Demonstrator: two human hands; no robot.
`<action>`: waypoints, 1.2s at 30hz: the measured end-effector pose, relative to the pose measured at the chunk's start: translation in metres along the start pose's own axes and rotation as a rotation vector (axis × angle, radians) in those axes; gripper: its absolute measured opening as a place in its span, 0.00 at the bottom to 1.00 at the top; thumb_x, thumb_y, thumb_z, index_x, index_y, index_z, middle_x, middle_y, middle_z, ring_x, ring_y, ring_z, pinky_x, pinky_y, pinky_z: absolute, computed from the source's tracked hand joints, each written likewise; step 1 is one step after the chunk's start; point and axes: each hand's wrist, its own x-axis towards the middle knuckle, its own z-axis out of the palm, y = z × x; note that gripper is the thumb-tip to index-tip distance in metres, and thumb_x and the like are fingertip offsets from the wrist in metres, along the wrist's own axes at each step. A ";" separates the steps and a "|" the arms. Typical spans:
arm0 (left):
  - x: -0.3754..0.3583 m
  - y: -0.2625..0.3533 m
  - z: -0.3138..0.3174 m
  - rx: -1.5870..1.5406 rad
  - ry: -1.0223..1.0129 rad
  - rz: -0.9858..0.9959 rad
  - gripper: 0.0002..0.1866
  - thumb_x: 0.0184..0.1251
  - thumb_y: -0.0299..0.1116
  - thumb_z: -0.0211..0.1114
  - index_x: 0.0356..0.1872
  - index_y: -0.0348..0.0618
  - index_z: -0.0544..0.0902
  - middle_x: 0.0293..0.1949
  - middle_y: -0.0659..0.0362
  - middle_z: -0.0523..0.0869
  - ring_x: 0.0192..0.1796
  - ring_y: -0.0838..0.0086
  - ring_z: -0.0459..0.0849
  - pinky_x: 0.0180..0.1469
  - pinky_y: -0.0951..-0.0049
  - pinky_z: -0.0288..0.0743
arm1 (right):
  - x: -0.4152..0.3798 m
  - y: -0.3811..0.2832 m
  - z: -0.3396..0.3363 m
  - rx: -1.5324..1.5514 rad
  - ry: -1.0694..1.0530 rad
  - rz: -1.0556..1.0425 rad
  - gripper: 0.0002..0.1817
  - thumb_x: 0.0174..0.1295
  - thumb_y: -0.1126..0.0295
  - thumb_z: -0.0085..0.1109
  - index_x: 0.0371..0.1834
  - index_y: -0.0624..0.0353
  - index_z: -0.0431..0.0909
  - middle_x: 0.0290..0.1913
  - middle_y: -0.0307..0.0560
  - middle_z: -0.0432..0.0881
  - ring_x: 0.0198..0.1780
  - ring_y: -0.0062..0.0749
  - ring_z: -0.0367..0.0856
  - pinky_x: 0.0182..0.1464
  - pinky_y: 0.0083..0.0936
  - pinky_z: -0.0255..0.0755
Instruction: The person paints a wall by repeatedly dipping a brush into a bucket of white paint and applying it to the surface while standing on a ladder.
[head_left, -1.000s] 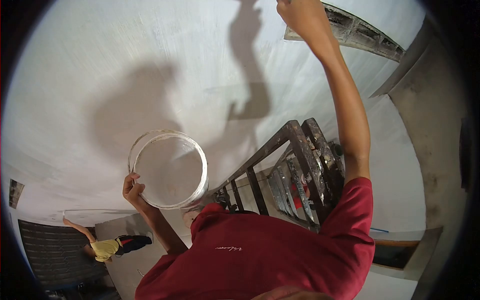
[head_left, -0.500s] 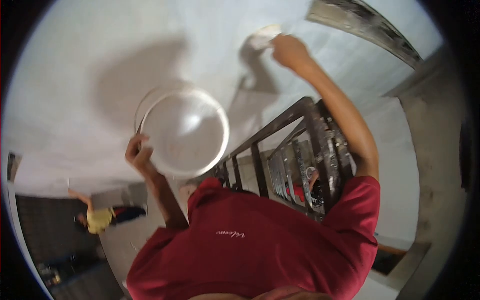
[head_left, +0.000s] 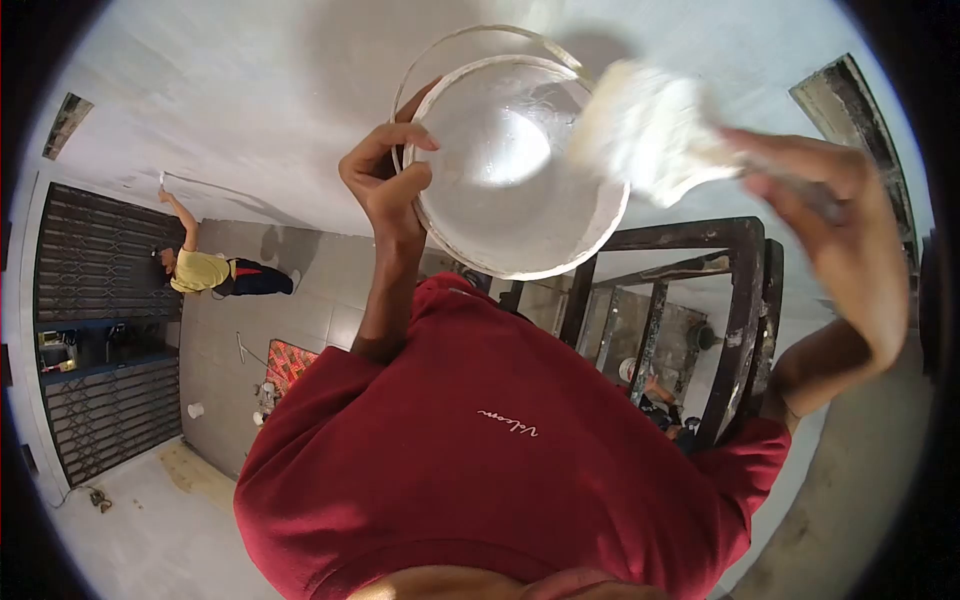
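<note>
My left hand point(head_left: 392, 185) grips the rim of a round white bucket point(head_left: 525, 262), thumb and a fingertip over its edge. The bucket's mouth faces the camera; a bright glare lies on its whitish inside, and the thin handle point(head_left: 470, 36) arches beyond the rim. In my right hand point(head_left: 835, 205) is a wide paintbrush point(head_left: 655, 130), held by its handle and smeared by motion. White paint coats its broad head, which overlaps the bucket's right rim in this view.
A dark, paint-spotted metal ladder point(head_left: 742, 330) stands close by my right arm. Another person point(head_left: 205, 270) in a yellow top reaches to the pale surface at left. Through the ladder, part of a second person point(head_left: 660, 405) shows. A folding metal gate point(head_left: 110, 255) stands at far left.
My right hand has brought the paintbrush away from the pale surface to the bucket's rim. The bucket in my left hand has shifted up and right in view.
</note>
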 end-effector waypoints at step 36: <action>0.014 0.010 0.023 -0.180 -0.089 -0.284 0.11 0.34 0.15 0.51 0.21 0.31 0.80 0.43 0.45 0.86 0.32 0.78 0.75 0.33 0.82 0.64 | 0.028 -0.012 0.079 -0.227 -0.214 -0.150 0.10 0.53 0.75 0.60 0.38 0.60 0.85 0.28 0.57 0.82 0.33 0.50 0.81 0.40 0.39 0.73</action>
